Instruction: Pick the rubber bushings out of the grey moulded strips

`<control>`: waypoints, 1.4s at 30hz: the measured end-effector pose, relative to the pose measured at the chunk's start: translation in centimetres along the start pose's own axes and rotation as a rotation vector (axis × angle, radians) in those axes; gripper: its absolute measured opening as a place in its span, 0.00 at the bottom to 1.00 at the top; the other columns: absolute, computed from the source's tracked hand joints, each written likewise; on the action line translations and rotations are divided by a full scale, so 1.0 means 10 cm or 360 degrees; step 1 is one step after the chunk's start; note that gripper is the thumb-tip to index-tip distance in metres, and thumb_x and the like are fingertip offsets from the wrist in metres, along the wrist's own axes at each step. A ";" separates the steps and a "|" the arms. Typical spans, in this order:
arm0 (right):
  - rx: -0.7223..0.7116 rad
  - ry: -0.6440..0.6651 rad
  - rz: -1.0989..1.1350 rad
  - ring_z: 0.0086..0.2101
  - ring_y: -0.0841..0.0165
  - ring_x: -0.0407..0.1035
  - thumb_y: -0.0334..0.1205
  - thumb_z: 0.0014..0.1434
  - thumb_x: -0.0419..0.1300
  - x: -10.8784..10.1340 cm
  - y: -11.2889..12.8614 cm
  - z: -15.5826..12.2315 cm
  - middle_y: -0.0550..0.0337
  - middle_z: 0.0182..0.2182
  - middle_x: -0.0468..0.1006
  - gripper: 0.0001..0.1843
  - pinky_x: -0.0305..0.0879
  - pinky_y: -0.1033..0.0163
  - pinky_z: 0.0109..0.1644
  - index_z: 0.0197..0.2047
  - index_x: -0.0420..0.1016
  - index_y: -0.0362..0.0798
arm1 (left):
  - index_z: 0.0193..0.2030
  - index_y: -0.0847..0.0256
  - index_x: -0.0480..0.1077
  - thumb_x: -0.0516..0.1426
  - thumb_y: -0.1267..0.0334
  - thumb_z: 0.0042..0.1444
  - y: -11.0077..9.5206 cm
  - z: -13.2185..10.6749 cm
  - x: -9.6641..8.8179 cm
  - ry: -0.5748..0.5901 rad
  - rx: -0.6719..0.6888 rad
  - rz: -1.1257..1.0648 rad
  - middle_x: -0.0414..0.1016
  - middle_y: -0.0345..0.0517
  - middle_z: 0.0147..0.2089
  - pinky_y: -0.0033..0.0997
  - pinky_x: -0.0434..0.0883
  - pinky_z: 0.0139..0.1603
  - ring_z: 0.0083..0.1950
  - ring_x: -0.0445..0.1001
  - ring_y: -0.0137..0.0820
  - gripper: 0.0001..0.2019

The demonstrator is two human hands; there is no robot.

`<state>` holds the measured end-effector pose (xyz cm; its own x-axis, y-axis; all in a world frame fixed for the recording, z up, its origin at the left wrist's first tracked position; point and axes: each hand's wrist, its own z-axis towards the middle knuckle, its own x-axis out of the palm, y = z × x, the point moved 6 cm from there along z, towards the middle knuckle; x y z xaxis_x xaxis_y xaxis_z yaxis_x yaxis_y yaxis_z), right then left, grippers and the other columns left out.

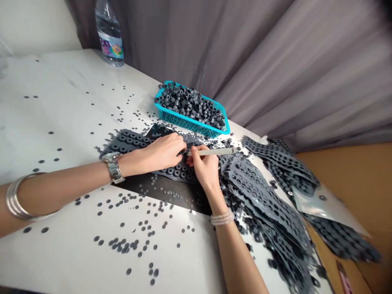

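A dark grey rubber sheet with rows of moulded rings lies across a black board. Over the sheet, my left hand is closed with curled fingers; its fingertips are hidden, so what they grip cannot be made out. Just to its right, my right hand is wrapped round a slim white pen-like stick. The stick's tip points left toward my left fingertips, close to the rings. Small grey discs are scattered on the board around the sheet.
A turquoise basket full of small dark rubber rings stands behind my hands. More moulded sheets pile up on the right, by a clear plastic bag. A water bottle stands at the back left. Loose discs dot the white table.
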<state>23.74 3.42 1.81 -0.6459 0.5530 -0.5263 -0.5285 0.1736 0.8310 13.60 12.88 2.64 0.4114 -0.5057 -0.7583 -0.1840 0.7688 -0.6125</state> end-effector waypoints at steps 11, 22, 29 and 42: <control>-0.0111 -0.0028 -0.0296 0.23 0.65 0.69 0.44 0.62 0.52 0.03 0.17 0.01 0.60 0.20 0.74 0.14 0.59 0.63 0.31 0.25 0.64 0.52 | 0.31 0.62 0.76 0.55 0.69 0.53 -0.11 0.01 -0.11 -0.0105 -0.0005 -0.0068 0.75 0.48 0.34 0.35 0.62 0.49 0.42 0.70 0.36 0.08; 0.0181 -0.0169 0.0614 0.23 0.67 0.71 0.52 0.59 0.57 -0.06 -0.08 -0.03 0.64 0.21 0.74 0.15 0.69 0.62 0.29 0.29 0.67 0.50 | 0.28 0.66 0.74 0.64 0.73 0.50 0.18 -0.07 -0.15 -0.0027 -0.0982 -0.2181 0.73 0.50 0.35 0.24 0.58 0.25 0.31 0.65 0.24 0.03; 0.0098 -0.0363 0.0499 0.29 0.67 0.71 0.50 0.60 0.56 -0.22 -0.08 -0.04 0.63 0.24 0.76 0.15 0.67 0.60 0.40 0.27 0.68 0.49 | 0.30 0.70 0.74 0.59 0.77 0.54 0.05 -0.13 -0.07 0.0081 -0.1147 -0.2535 0.75 0.57 0.38 0.20 0.62 0.23 0.31 0.67 0.23 0.04; 0.0124 -0.0144 0.0411 0.26 0.66 0.71 0.52 0.60 0.57 -0.08 -0.02 -0.05 0.63 0.23 0.76 0.15 0.65 0.62 0.34 0.29 0.69 0.50 | 0.28 0.67 0.70 0.54 0.78 0.41 0.02 -0.12 -0.12 0.0070 -0.1028 -0.2667 0.69 0.49 0.31 0.27 0.67 0.28 0.33 0.70 0.31 0.08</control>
<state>24.10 2.54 1.97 -0.6998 0.6570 -0.2803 -0.3068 0.0779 0.9486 11.96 13.15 3.22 0.4873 -0.5229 0.6994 0.0730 -0.7737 -0.6293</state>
